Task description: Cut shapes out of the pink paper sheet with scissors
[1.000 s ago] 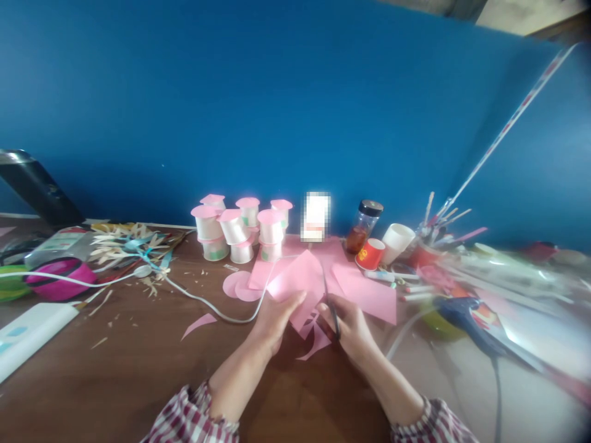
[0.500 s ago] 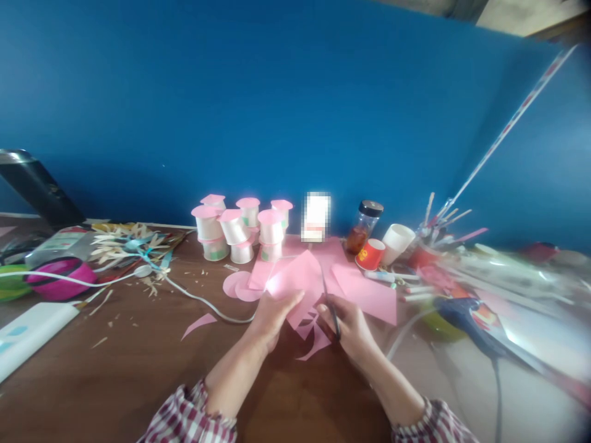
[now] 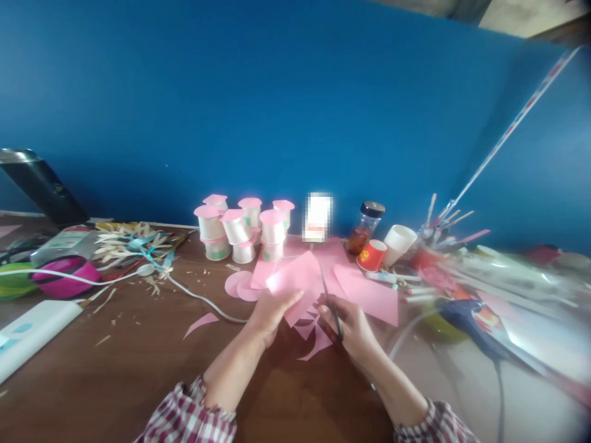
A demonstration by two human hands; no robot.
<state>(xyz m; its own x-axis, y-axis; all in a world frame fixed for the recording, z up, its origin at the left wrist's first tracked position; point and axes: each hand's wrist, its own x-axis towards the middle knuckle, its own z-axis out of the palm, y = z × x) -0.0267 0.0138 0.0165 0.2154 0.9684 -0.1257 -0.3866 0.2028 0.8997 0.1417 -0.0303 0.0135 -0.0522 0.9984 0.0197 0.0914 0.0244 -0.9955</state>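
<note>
My left hand (image 3: 273, 314) pinches a sheet of pink paper (image 3: 298, 277), thumb on top, and holds it above the table. My right hand (image 3: 351, 323) is closed round the dark handles of a pair of scissors (image 3: 338, 320). The blades point up and away along the right edge of the held sheet; whether they are parted I cannot tell. Pink offcuts (image 3: 318, 344) lie just below the sheet, between my hands. Left of it are overlapping pink paper circles (image 3: 240, 286). More pink paper (image 3: 369, 292) lies beyond my right hand.
Several white paper cups with pink tops (image 3: 236, 227) stand stacked at the back. A lidded jar (image 3: 367, 224), a red cup (image 3: 372, 254) and a white cup (image 3: 399, 242) are right of centre. A glue gun (image 3: 471, 320) lies right; a white cable (image 3: 198, 298) and power strip (image 3: 34, 332) lie left.
The held sheet has tilted slightly between my hands. Both hands keep their grips on the paper and scissors. The whole view has shifted a little.
</note>
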